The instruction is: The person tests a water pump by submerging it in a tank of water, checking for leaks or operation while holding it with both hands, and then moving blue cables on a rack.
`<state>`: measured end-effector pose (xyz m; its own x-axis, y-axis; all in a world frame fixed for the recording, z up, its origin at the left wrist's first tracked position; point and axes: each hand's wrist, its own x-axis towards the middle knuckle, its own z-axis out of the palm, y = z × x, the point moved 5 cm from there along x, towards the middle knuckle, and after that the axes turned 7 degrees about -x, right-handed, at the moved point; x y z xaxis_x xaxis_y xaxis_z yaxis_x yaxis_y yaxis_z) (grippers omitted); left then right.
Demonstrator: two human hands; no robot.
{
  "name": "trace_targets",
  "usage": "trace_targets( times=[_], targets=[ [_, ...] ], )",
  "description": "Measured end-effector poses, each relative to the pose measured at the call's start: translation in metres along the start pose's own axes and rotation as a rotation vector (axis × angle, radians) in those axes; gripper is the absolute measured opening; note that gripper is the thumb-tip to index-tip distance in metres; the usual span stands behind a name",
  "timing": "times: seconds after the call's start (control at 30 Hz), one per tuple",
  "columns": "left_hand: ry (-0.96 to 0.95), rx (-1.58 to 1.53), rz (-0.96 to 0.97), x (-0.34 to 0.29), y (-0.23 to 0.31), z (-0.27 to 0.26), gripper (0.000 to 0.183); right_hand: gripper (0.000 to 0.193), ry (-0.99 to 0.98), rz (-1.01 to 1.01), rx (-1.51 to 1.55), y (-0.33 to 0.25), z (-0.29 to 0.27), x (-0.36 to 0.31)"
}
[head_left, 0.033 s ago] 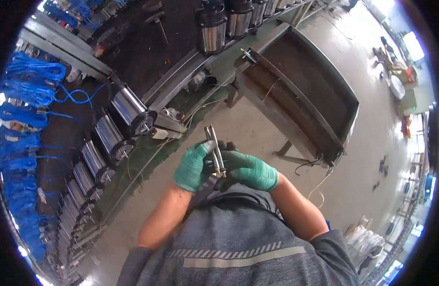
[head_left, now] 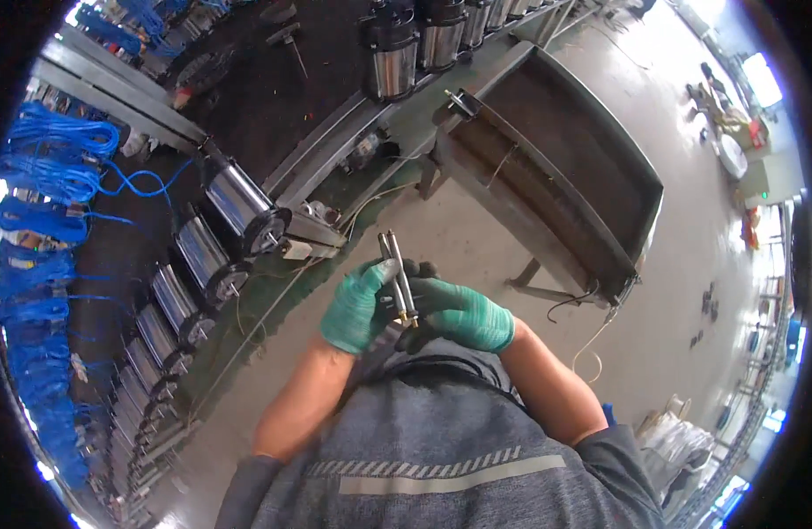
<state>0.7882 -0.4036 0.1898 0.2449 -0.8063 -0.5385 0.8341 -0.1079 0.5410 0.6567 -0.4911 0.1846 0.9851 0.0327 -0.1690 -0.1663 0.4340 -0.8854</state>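
Two slim metal rods (head_left: pixel 400 280) with brass-coloured tips lie side by side between my hands, in front of my waist. My left hand (head_left: pixel 357 309), in a green glove with dark finger coating, is closed around them with its thumb pressed on top. From the other side, my right hand (head_left: pixel 459 313), gloved the same way, is closed against the rods with its fingers curled. Both palms and some fingertips are hidden.
Ahead to the right stands a metal trough (head_left: pixel 547 159) on legs. Several shiny cylinders (head_left: pixel 238 196) with black ends line the dark bench at left, beside blue cable coils (head_left: pixel 49 220). More upright cylinders (head_left: pixel 393 57) stand at the back. A white bundle (head_left: pixel 674 445) sits lower right.
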Motion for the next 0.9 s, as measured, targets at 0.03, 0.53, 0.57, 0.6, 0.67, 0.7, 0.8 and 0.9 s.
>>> trace_targets(
  times=[0.03, 0.53, 0.57, 0.6, 0.67, 0.7, 0.8, 0.9],
  targets=[
    [-0.028, 0.006, -0.016, 0.002, 0.007, -0.004, 0.034, 0.063, 0.021, 0.003, -0.011, 0.000, 0.002, 0.006],
    [-0.154, 0.178, -0.040, 0.028, 0.039, -0.009, 0.032, 0.064, 0.096, -0.059, 0.093, -0.005, -0.002, 0.034],
    [-0.154, 0.190, -0.030, 0.027, 0.038, -0.004, 0.032, 0.063, 0.104, -0.062, 0.084, -0.005, -0.005, 0.031],
    [-0.158, 0.202, -0.020, 0.027, 0.037, 0.002, 0.032, 0.062, 0.101, -0.073, 0.101, -0.006, -0.008, 0.028],
    [-0.174, 0.240, -0.017, 0.030, 0.034, 0.012, 0.032, 0.059, 0.095, -0.095, 0.134, -0.009, -0.014, 0.021],
    [-0.186, 0.269, -0.007, 0.030, 0.033, 0.018, 0.032, 0.056, 0.112, -0.075, 0.142, -0.011, -0.016, 0.017],
    [-0.219, 0.387, 0.044, 0.034, 0.032, 0.036, 0.032, 0.051, 0.119, -0.060, 0.183, -0.022, -0.021, 0.006],
    [-0.212, 0.401, 0.102, 0.039, 0.025, 0.052, 0.031, 0.048, 0.177, -0.063, 0.097, -0.017, -0.038, -0.002]
  ],
)
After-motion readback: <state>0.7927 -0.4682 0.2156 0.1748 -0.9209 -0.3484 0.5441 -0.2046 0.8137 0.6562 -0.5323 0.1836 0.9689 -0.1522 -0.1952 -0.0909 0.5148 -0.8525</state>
